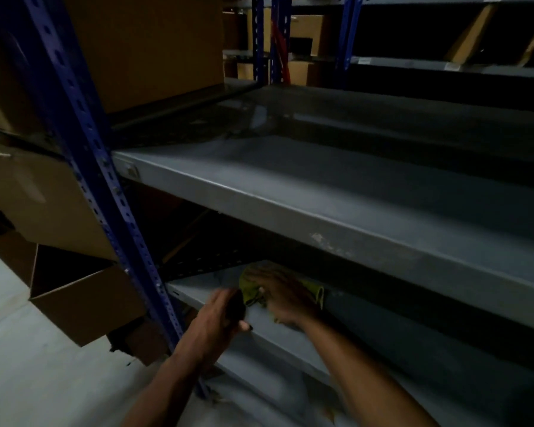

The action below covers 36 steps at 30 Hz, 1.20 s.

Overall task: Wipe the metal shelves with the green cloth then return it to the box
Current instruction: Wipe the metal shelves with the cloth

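The green cloth point(249, 291) lies bunched on a lower grey metal shelf point(367, 328), near its left end. My right hand point(282, 295) lies flat on top of the cloth, fingers spread, pressing it onto the shelf surface. My left hand point(221, 315) grips the front edge of that same shelf just left of the cloth, thumb under the lip. Above it a wider grey shelf point(321, 192) juts out, partly shading the hands. An open cardboard box point(84, 300) sits on the floor to the left of the rack.
A blue perforated upright point(105, 186) runs diagonally just left of my hands. Cardboard boxes point(43, 195) fill the neighbouring rack on the left. More racks with boxes point(305, 35) stand behind. Pale floor point(28, 380) lies at lower left. The scene is dim.
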Each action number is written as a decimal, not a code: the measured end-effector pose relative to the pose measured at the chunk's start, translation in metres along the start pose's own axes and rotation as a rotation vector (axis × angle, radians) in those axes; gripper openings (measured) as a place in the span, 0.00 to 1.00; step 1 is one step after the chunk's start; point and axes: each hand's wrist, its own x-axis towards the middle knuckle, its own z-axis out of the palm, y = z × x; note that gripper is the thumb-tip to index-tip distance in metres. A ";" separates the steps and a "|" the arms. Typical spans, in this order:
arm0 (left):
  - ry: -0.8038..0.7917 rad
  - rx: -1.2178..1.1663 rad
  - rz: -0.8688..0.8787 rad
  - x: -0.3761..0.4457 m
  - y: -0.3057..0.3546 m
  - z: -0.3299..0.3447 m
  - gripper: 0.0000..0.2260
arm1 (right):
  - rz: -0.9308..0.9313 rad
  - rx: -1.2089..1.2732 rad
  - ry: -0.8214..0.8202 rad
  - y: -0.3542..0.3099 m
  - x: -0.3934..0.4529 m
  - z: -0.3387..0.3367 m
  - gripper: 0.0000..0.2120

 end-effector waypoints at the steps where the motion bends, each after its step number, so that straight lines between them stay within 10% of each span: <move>1: 0.080 -0.085 -0.026 0.001 0.007 -0.002 0.27 | -0.002 0.008 -0.020 -0.008 -0.003 0.000 0.27; 8: -0.123 0.097 -0.002 -0.007 -0.025 0.003 0.46 | -0.035 0.002 -0.063 -0.055 -0.030 0.000 0.23; 16: -0.124 0.170 0.250 0.001 -0.022 -0.006 0.21 | -0.028 0.107 -0.084 -0.063 -0.085 -0.004 0.24; 20: -0.167 0.190 0.223 -0.001 -0.014 -0.007 0.25 | 0.174 0.369 -0.091 -0.046 -0.111 -0.026 0.19; 28: -0.254 0.212 0.140 -0.004 -0.021 -0.008 0.37 | 0.159 -0.193 0.041 -0.034 -0.113 -0.029 0.25; 36: -0.311 0.206 0.061 0.007 -0.020 -0.011 0.36 | 0.270 -0.114 -0.154 -0.063 -0.073 -0.015 0.29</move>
